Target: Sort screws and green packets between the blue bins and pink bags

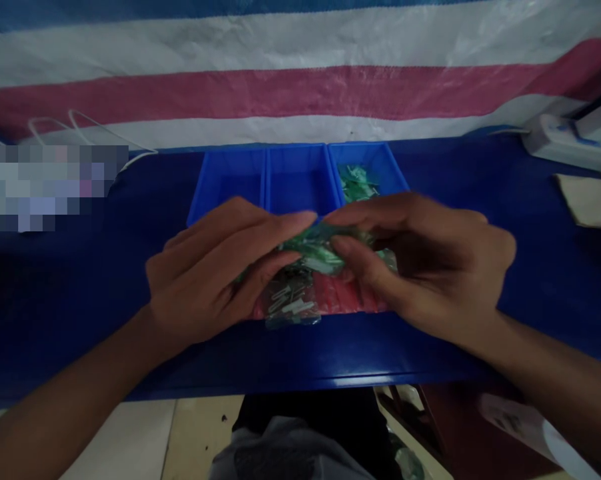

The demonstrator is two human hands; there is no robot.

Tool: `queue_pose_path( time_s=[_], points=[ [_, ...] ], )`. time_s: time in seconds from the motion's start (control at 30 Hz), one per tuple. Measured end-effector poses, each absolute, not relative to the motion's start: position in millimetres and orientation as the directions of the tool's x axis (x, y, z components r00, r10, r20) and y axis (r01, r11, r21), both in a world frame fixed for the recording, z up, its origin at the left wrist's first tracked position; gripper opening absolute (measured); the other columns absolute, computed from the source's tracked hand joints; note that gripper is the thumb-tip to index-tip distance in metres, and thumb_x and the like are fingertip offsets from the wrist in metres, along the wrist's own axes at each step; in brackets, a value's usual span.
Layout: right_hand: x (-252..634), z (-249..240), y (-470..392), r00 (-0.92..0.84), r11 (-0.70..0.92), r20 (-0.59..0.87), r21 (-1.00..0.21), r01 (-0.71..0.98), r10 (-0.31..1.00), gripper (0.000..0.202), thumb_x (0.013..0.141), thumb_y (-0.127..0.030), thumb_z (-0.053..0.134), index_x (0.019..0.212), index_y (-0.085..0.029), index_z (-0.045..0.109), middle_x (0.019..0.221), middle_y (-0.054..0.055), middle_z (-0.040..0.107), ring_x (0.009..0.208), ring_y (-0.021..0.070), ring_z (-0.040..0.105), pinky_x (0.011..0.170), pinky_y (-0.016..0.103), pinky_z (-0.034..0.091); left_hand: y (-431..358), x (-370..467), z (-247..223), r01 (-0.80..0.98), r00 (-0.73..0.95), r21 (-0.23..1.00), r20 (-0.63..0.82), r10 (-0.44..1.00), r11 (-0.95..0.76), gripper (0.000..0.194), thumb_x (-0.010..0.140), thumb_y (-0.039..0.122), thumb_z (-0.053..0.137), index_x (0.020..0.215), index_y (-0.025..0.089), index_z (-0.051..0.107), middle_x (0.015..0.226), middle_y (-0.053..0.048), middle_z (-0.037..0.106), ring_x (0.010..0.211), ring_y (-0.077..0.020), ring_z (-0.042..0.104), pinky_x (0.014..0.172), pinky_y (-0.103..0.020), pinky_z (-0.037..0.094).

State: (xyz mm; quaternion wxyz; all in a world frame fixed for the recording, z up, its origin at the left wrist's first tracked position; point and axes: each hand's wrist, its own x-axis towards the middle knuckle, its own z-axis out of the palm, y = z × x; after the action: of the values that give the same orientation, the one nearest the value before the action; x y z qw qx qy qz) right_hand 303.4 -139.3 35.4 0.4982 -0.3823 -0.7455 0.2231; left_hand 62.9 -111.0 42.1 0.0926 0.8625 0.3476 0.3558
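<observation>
Both hands meet over the middle of the blue table, pinching a clear plastic bag with green contents (320, 252). My left hand (215, 267) grips the bag's left side between thumb and fingers. On its right side, my right hand (430, 267) pinches it with thumb and index finger. Beneath them lies a small clear bag with whitish metal-like pieces (291, 301), beside red plastic packets (343, 295), partly hidden by the hands. Behind the hands, a blue bin (390, 175) holds more green bagged items.
Two more blue bins (235, 177) stand left of the green-filled one. A white power strip (570, 143) and a beige cloth-like piece (593, 200) are at the right. White cables run at the back left. The table's front edge (330, 383) is near my lap.
</observation>
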Motion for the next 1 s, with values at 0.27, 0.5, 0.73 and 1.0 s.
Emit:
queue_pose_path(
  time_s=[0.27, 0.5, 0.73, 1.0],
  points=[
    [302, 40, -138, -0.254, 0.378, 0.373, -0.925, -0.031, 0.893, 0.014, 0.100, -0.014, 0.073, 0.109, -0.025, 0.074, 0.079, -0.005, 0.078, 0.056, 0.0155, 0.076, 0.050, 0.027, 0.067, -103, 54, 38, 0.465, 0.590, -0.070, 0.768, 0.250, -0.883, 0.028, 0.097, 0.027, 0.080, 0.123, 0.039, 0.080, 0.131, 0.005, 0.079, 0.112, -0.0269, 0.078, 0.096, -0.046, 0.070],
    [310, 34, -131, -0.256, 0.747, 0.702, -0.627, 0.222, 0.665, 0.025, 0.096, -0.019, 0.080, 0.117, -0.033, 0.079, 0.082, -0.003, 0.075, 0.074, 0.0187, 0.073, 0.068, 0.038, 0.067, -108, 61, 43, 0.422, 0.233, 0.630, 0.620, 0.750, -0.652, 0.008, 0.098, 0.034, 0.081, 0.092, 0.030, 0.084, 0.082, 0.006, 0.079, 0.064, -0.0135, 0.071, 0.054, -0.028, 0.061],
    [317, 37, -129, -0.352, 0.762, 0.749, -0.302, 0.573, 0.562, 0.030, 0.102, -0.023, 0.071, 0.125, -0.042, 0.075, 0.139, 0.002, 0.073, 0.115, 0.0253, 0.077, 0.093, 0.046, 0.072, -107, 69, 44, 0.151, 0.271, 0.903, 0.352, 0.896, -0.401, 0.030, 0.088, 0.029, 0.090, 0.117, 0.034, 0.084, 0.077, 0.006, 0.079, 0.054, -0.0162, 0.072, 0.052, -0.030, 0.066],
    [315, 34, -136, -0.327, 0.739, 0.694, -0.445, 0.506, 0.641, 0.024, 0.106, -0.016, 0.064, 0.116, -0.034, 0.076, 0.135, 0.003, 0.076, 0.121, 0.0286, 0.075, 0.102, 0.052, 0.066, -109, 70, 44, 0.193, 0.354, 0.889, 0.331, 0.875, -0.415, 0.028, 0.096, 0.034, 0.083, 0.123, 0.035, 0.082, 0.087, 0.004, 0.082, 0.061, -0.0173, 0.076, 0.059, -0.031, 0.069]
  ],
)
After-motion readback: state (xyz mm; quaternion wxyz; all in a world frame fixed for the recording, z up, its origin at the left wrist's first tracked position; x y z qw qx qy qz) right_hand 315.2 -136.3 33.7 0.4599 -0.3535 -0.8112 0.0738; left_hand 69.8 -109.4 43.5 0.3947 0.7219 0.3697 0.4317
